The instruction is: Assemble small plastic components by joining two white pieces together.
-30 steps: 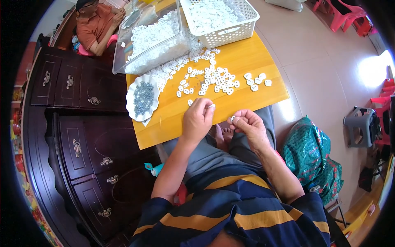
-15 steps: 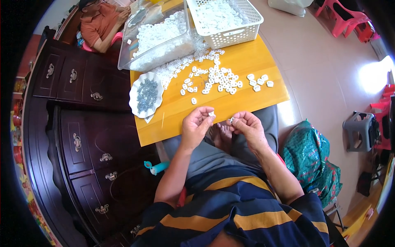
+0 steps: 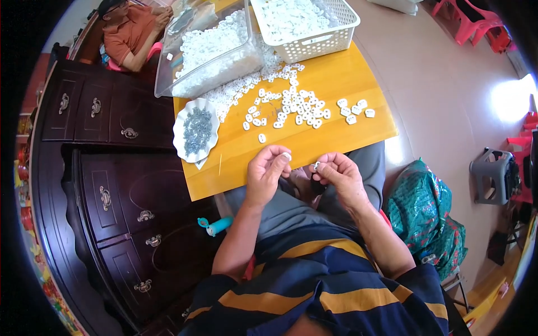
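My left hand [image 3: 264, 176] is closed in a pinch at the table's near edge, with a small white plastic piece [image 3: 287, 156] between thumb and forefinger. A little to its right, my right hand [image 3: 343, 178] pinches another small white piece [image 3: 317, 166], mostly covered by the fingers. The two pieces are apart. Beyond my hands, many similar white two-holed pieces [image 3: 302, 106] lie scattered on the yellow table [image 3: 246, 162]. A separate small group of white pieces [image 3: 351, 119] lies to the right. At the left stands a scalloped white dish [image 3: 179, 134] of small grey metal-looking parts [image 3: 197, 130].
A clear bin [image 3: 163, 75] and a white perforated basket [image 3: 319, 49], both full of white pieces, stand at the back. Dark drawers [image 3: 129, 190] flank the left. Green bags [image 3: 420, 196] and a grey stool [image 3: 490, 176] are at right. Another person [image 3: 131, 33] sits at far left.
The piece in my left hand has turned, and the thumb covers more of it. My right hand keeps its pinch with little movement. The whole view has shifted slightly.
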Motion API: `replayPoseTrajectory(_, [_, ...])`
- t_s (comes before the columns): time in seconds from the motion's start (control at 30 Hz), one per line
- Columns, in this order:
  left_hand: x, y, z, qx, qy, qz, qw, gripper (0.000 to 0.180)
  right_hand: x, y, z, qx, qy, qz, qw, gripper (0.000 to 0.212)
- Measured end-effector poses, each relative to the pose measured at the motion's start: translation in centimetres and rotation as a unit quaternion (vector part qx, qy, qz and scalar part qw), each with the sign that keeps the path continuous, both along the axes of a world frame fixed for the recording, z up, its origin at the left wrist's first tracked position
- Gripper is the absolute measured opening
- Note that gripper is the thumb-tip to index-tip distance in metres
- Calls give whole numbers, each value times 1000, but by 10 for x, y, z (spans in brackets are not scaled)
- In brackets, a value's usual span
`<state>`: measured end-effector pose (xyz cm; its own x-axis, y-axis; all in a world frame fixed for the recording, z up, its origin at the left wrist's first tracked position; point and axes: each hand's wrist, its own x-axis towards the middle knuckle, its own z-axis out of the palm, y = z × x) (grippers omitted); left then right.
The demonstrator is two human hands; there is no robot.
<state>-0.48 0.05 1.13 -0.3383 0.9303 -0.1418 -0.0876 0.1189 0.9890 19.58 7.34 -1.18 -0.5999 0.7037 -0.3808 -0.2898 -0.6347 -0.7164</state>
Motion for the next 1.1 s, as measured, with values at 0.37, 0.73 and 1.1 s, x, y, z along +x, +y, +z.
replayPoseTrajectory(0.37, [11,5,6,-15,-8,-27,999,17,0,-3,4,-2,12,8,1000,10])
replayPoseTrajectory(0.73, [18,0,2,4,56,-53,997,17,1,-3,5,8,-13,15,1000,8])
replayPoseTrajectory(1.1, [21,-1,0,19,97,-70,993,17,1,-3,3,12,-4,17,1000,9])
